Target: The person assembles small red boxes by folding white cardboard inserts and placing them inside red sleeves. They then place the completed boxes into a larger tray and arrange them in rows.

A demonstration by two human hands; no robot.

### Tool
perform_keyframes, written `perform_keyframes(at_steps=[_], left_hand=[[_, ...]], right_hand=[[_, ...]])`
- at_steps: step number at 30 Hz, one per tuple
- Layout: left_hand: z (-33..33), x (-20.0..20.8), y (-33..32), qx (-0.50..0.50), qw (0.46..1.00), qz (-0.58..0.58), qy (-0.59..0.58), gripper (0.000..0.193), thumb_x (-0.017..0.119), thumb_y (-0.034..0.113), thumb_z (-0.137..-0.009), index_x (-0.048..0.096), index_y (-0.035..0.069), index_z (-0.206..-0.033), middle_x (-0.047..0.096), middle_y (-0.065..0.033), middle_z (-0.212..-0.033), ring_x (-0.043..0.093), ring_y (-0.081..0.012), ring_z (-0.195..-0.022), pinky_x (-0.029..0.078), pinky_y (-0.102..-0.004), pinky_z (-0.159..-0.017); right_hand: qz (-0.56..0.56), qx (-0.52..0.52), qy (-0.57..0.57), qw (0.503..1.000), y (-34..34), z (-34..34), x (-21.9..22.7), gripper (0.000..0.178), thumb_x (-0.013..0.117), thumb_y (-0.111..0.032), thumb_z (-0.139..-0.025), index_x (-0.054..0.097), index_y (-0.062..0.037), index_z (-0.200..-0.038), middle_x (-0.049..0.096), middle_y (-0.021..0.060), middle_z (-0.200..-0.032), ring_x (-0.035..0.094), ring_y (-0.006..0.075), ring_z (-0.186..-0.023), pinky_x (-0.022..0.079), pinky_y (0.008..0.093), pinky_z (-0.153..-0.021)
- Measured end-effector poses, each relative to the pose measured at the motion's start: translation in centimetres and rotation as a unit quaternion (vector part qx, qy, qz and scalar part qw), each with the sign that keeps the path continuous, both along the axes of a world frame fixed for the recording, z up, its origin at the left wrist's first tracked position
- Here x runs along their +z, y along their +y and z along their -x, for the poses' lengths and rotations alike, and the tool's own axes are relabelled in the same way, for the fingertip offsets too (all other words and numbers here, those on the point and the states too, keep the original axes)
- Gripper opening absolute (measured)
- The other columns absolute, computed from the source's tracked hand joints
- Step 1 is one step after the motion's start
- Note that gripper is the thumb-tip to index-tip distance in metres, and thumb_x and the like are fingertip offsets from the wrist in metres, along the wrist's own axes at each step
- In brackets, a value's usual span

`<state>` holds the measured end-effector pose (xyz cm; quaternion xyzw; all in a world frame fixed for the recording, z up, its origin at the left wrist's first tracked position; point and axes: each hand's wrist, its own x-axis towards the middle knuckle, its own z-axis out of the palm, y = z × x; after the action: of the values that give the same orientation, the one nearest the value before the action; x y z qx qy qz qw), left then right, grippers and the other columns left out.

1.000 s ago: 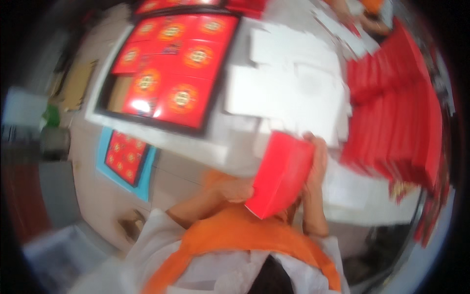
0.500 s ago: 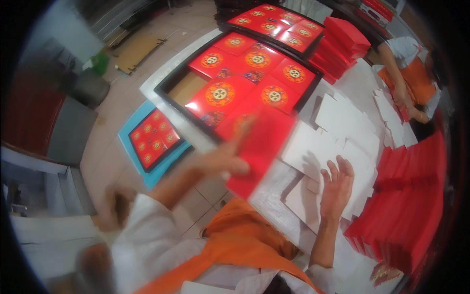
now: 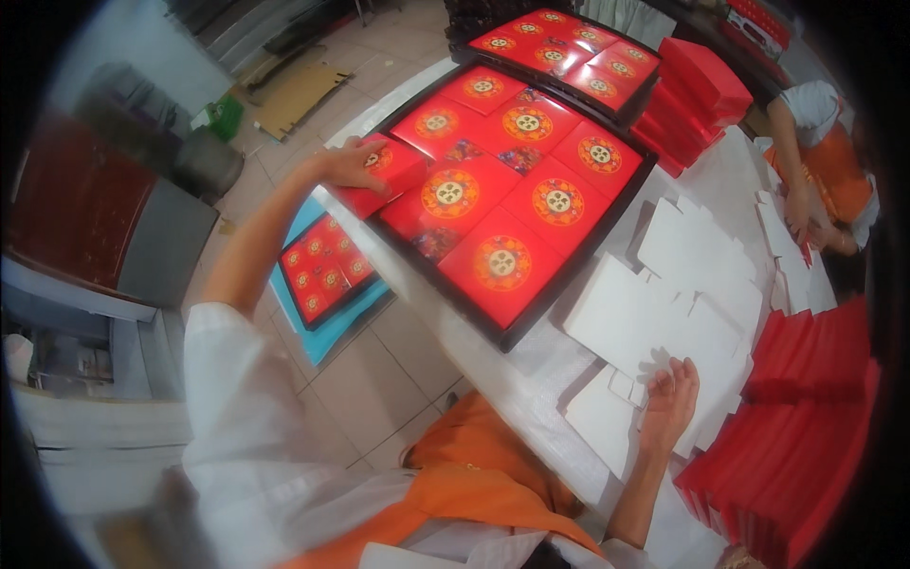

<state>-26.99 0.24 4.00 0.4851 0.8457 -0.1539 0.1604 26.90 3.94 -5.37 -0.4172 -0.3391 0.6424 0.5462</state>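
Observation:
My left hand [image 3: 347,167] grips a red square gift box [image 3: 403,167] with a round gold-and-orange emblem. The box is at the left corner of a dark-rimmed tray [image 3: 510,338] and partly overhangs its rim. Several matching red boxes [image 3: 450,193] fill the rest of the tray, their emblems facing up. My right hand [image 3: 670,403] is open, fingers loosely curled and apart, above flat white cardboard blanks [image 3: 630,318]. It holds nothing.
Behind stands another filled tray [image 3: 569,52], beside stacked red boxes [image 3: 701,81]. Red folded pieces [image 3: 796,417] are piled at right. A smaller red-box tray [image 3: 327,270] lies low at left on a blue surface [image 3: 332,337]. A co-worker's hands [image 3: 806,223] work far right.
My left hand has moved away from me and left, from the tray's near corner to its left corner, where a gap showed. My right hand stays over the blanks.

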Motion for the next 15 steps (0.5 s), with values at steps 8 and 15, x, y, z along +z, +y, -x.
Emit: perform_keyframes(at_steps=[8,15], left_hand=[[2.2,-0.3,3.1,0.118,0.96,0.036,-0.25,0.105,0.061,0.064,-0.053,0.022,0.019,-0.139,0.025,-0.0144,-0.138,0.035,-0.0315,-0.121,0.032,-0.0396,-0.098],[1.8,0.2,3.6,0.057,0.992,0.022,-0.108,0.105,0.06,0.064,-0.053,0.02,0.019,-0.139,0.027,-0.0177,-0.136,0.031,-0.0342,-0.123,0.032,-0.0409,-0.097]], right_hand=[[-0.003,0.016,0.013,1.0,0.3,-0.6,-0.8,0.027,0.044,-0.015,-0.091,0.043,0.0009,-0.113,0.052,0.0099,-0.1,0.05,0.0143,-0.076,0.042,0.0281,-0.067],[-0.01,0.018,0.028,0.999,0.1,-0.6,-0.9,0.025,0.044,-0.014,-0.091,0.045,0.0012,-0.111,0.053,0.0096,-0.097,0.049,0.0141,-0.075,0.042,0.0279,-0.068]])
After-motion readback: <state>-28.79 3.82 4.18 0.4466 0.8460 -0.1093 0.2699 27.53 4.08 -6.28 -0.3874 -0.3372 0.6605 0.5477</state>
